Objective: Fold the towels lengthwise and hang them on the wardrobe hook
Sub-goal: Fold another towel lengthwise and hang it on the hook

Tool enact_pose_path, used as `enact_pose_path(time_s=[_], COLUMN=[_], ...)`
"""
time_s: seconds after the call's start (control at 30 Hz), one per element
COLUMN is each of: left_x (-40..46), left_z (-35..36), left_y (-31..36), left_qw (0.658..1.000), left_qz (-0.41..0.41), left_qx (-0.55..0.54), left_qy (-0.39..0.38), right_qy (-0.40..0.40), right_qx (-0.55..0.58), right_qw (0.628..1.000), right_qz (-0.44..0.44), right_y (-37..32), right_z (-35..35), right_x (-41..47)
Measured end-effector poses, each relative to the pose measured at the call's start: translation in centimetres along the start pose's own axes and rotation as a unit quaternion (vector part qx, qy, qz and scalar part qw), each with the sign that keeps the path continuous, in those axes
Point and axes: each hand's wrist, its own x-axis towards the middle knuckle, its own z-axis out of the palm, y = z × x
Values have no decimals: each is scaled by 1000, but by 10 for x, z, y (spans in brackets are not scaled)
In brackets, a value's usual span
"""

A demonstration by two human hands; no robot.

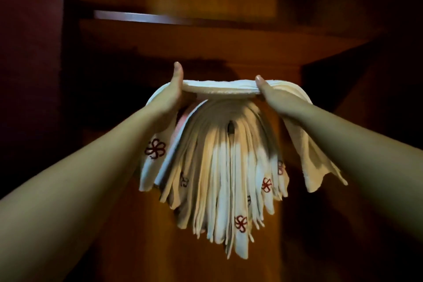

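A folded cream towel is stretched flat between my hands, its two ends drooping past my wrists; a red flower mark shows on the left end. My left hand grips its left side with the thumb raised. My right hand grips its right side, thumb on top. Directly below hangs a thick bunch of several cream towels with red flower marks, draped over a dark hook whose tip shows among the folds. The held towel sits just above that bunch.
The hook is fixed to a brown wooden wardrobe panel. A shelf edge crosses above. Dark wardrobe sides close in at left and right. The lighting is dim.
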Motion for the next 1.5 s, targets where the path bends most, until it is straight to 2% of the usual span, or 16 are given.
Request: enact_pose_path(time_s=[0.13, 0.27, 0.5, 0.63, 0.77, 0.87, 0.93, 1.03, 1.1, 1.3, 1.5], left_x=[33, 57, 78, 74, 56, 40, 34, 27, 20, 0, -15], left_z=[-9, -6, -15, -18, -20, -19, -19, -18, -17, -9, 11], left_y=[-1, -16, -35, -55, -83, -92, -94, -100, -104, -133, -141], left_qw=[999, 999, 995, 994, 991, 989, 981, 948, 925, 902, 884], left_qz=[-11, -24, -79, -73, -47, -94, -123, -146, -150, -186, -206], left_qx=[3, 13, 55, 57, 65, 6, -58, -168, -197, -208, -238], left_qy=[31, 27, 13, 54, 110, 117, 137, 228, 289, 329, 345], right_qy=[25, -44, -82, -91, -84, -94, -88, -29, 19, 34, 30], right_qx=[-28, 15, 73, 22, 112, 268, 343, 430, 464, 490, 522], right_qw=[999, 999, 994, 995, 990, 957, 926, 871, 846, 815, 801], right_qz=[-29, -14, 14, 18, 7, 64, 133, 235, 263, 306, 290], right_y=[4, 16, 28, 38, 65, 85, 96, 111, 115, 135, 137], right_z=[0, 9, 25, 32, 38, 39, 41, 48, 51, 70, 78], right_x=[41, 67, 87, 84, 79, 74, 71, 66, 60, 36, 22])
